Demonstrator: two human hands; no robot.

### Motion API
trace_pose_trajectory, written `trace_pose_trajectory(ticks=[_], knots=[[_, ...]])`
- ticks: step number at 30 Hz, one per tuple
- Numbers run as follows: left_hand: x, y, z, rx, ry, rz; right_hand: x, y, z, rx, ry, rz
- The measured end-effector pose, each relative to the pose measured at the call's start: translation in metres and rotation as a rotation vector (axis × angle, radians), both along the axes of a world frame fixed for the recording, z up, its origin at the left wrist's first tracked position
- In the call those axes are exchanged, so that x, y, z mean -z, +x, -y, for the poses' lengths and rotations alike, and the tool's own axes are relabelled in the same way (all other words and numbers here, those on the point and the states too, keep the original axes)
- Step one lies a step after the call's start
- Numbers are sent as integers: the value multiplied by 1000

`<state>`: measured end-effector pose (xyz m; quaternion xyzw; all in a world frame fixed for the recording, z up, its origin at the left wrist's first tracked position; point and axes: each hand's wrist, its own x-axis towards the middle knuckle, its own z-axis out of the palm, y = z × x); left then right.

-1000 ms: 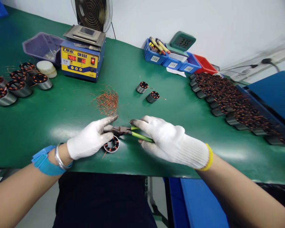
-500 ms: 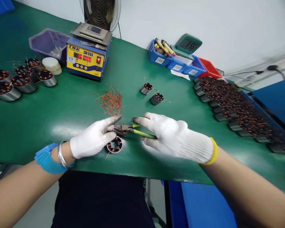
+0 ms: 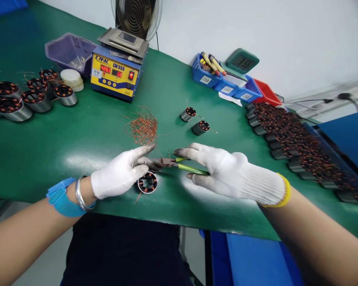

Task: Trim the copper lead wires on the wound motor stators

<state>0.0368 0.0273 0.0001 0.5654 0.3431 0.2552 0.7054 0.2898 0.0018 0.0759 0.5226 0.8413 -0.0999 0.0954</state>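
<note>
My left hand [image 3: 119,172], in a white glove with darkened fingertips, is closed at the upper left rim of a motor stator [image 3: 147,183]. The stator stands ring-up with copper windings inside, and one copper wire sticks out toward me. The index finger points forward, while the thumb and the other fingers partly hide the rim. My gloved right hand [image 3: 226,171] is closed on green-handled cutting pliers [image 3: 193,169]. Their dark jaws lie just right of my left fingertips, above and right of the stator. Beyond my left hand is a pile of copper wire clippings [image 3: 143,126].
Two stators [image 3: 201,127] stand beyond my right hand. Several larger stators [image 3: 35,101] are at left, near a purple bin [image 3: 67,49] and a blue-yellow solder pot [image 3: 111,79]. Blue boxes [image 3: 226,88] and a clock [image 3: 243,60] line the wall. Rows of stators [image 3: 298,147] fill the right side.
The pliers and my right hand have moved right, away from the stator. My left hand and the stator stay together, nearly in place. The whole view has shifted slightly.
</note>
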Motion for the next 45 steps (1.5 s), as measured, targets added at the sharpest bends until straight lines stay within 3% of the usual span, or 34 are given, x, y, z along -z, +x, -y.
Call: trace_pose_trajectory(ticks=[7, 13, 21, 23, 26, 29, 32, 35, 37, 42, 45], knots=[[2, 0, 1, -11, 12, -4, -2, -13, -7, -40, 12, 4], [3, 0, 0, -30, 42, -24, -9, -26, -23, -86, -84, 68], [-2, 1, 1, 36, -28, 25, -6, -14, -30, -65, -45, 52], [-3, 0, -1, -35, -29, 31, -7, -10, -17, 59, 48, 3], [-2, -5, -7, -301, 27, 39, -4, -16, 16, 209, 103, -167], [-1, -10, -13, -521, 125, 38, 8, -44, 49, 59, -21, -279], [-1, -12, -12, -582, 168, 20, 23, -79, 67, 11, -69, -158], [0, -13, -5, -634, 211, -53, 32, -92, 71, 100, -57, -174], [4, -15, -3, -695, 263, -116, 35, -77, 73, 205, -8, -240], [21, -21, 0, -702, 456, -241, 36, 12, 83, 799, 135, -54], [25, -16, 7, -509, 771, -440, 42, 57, 80, 1012, 223, 50]])
